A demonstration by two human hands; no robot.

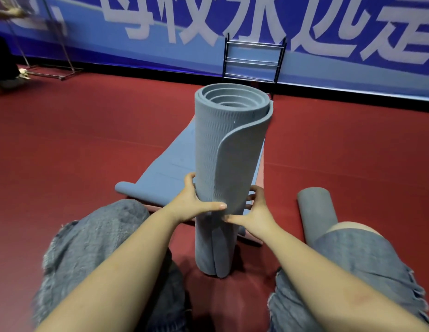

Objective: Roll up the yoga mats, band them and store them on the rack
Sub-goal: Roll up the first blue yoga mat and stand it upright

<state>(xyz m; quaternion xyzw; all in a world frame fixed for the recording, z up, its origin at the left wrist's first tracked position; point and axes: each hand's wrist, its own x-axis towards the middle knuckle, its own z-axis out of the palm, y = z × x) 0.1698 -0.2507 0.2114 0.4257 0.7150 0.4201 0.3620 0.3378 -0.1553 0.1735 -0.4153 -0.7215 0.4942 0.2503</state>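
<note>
Both hands, L hand [193, 203] & R hand [255, 213], grip upright rolled mat [223, 149].

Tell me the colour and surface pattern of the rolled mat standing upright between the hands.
Grey-blue rolled mat, ribbed with fine wavy grooves; the head view shows it.

Large white Chinese characters run across the blue banner [136, 53] on the wall far beyond both hands; their tops are cut off by the frame edge, so most cannot be read for sure; the one up and left of the hands looks like 校, the one straight beyond them like 永; faint lines on the flat blue mat [165, 168] just beyond the left hand [191, 204] are too dim to read
</note>
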